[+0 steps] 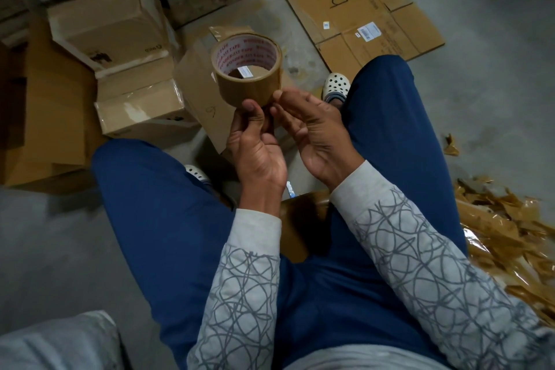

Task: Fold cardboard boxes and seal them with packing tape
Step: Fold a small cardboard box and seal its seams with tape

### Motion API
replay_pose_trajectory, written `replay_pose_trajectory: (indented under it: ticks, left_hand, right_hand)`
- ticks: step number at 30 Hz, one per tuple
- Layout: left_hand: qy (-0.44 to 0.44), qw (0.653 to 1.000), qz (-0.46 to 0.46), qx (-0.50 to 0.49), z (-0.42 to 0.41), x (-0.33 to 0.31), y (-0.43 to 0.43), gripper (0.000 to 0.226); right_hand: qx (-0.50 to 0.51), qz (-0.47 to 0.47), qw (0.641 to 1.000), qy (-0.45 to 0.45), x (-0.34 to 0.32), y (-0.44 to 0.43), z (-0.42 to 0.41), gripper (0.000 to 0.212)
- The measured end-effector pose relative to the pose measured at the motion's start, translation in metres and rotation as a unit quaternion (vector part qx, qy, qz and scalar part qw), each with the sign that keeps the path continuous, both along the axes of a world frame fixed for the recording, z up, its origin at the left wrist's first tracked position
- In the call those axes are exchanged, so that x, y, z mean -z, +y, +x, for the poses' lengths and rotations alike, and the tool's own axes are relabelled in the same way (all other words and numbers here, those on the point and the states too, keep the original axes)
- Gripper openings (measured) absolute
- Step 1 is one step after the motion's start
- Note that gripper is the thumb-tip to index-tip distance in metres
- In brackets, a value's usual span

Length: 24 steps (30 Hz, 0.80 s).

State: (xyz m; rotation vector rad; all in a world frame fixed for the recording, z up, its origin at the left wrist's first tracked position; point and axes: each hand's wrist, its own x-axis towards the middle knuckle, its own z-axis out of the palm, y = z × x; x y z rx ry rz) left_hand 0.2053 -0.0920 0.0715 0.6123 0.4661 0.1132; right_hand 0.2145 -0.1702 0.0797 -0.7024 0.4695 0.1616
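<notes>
**Above the knees, both hands on the tape roll**

Between the raised knees, the tape roll (pixel 247 81) stands on edge in the air, its open core turned up toward the camera. The left hand (pixel 255 147) pinches its lower rim, thumb (pixel 252 109) pressed on the brown outer face. The right hand (pixel 312 129) pinches the same rim just beside it, thumb tip on the roll's lower right edge. The roll's top and sides are free.

Behind the roll a cardboard sheet (pixel 198 90) lies on the floor (pixel 480 84), touching a taped box (pixel 141 108) on the left. A larger open box (pixel 105 18) leans above that one. A flattened box (pixel 354 0) lies well apart at upper right, with bare floor beside it. Tape scraps (pixel 504 234) crowd the right edge, cut off by the frame.

Both hands' fingers behind the roll are hidden, and the tape's loose end cannot be made out. Palms face each other, wrists bent upward, forearms converging from below.
</notes>
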Motion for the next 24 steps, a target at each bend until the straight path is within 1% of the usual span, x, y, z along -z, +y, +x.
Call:
replay_pose_trajectory:
  ticks: [4,9,12,15,20,22,24]
  left_hand:
    - [-0.015,1.0,0.012,0.011,0.001,0.003,0.001,0.046]
    - [-0.034,0.999,0.019,0.015,0.003,0.008,0.001,0.047]
    - [-0.038,0.999,0.028,0.017,0.003,0.009,0.0,0.048]
    - [-0.035,0.999,0.026,0.018,0.004,0.008,0.0,0.048]
    - [-0.011,1.0,0.018,0.014,0.007,0.006,-0.005,0.045]
    - [0.004,1.0,-0.003,0.013,0.007,0.005,-0.006,0.038]
    - [0.015,0.999,-0.032,0.008,0.007,0.006,-0.004,0.024]
  right_hand:
    - [-0.001,0.025,0.999,0.024,0.001,-0.002,0.001,0.007]
    - [0.001,0.06,0.997,0.038,-0.005,-0.003,0.0,0.015]
    - [0.006,0.061,0.997,0.047,-0.007,-0.003,0.0,0.015]
    - [0.012,0.04,0.998,0.042,-0.006,-0.002,0.0,0.011]
    - [0.038,-0.061,0.997,-0.005,-0.002,0.0,0.0,0.014]
    - [0.04,-0.072,0.996,-0.028,0.001,-0.001,-0.001,0.014]
    - [0.023,-0.08,0.996,-0.038,0.003,-0.003,-0.003,0.021]
